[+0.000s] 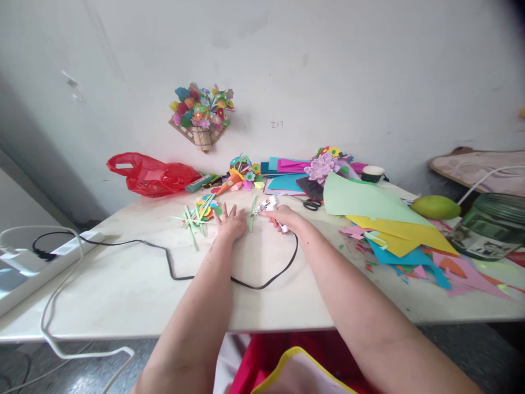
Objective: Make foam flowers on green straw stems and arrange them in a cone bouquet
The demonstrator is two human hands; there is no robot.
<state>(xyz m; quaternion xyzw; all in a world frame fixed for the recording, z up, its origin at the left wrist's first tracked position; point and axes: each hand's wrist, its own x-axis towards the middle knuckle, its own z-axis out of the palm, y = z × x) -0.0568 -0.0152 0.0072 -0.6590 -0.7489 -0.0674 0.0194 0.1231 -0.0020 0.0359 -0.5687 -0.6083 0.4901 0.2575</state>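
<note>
My left hand (pixel 231 223) lies flat on the table with its fingers spread, holding nothing visible. Just right of its fingers is a narrow light green paper strip (pixel 251 214). In my right hand (pixel 289 216) is a white patterned hot glue gun (pixel 268 205), its nozzle pointing left at the strip and close to it; whether they touch I cannot tell. A black cord (pixel 262 287) runs from the gun across the table, passing by my left forearm. Left of my left hand, crossed green paper stems (pixel 192 221) lie with small colourful paper flowers (pixel 213 207).
A power strip (pixel 77 246) stands at the left edge, a red plastic bag (pixel 153 175) at the back left. Scissors (pixel 310 204) lie right of the glue gun. Coloured paper sheets (pixel 369 202), scraps, a green mango (pixel 435 207) and a glass jar (pixel 492 224) occupy the right side.
</note>
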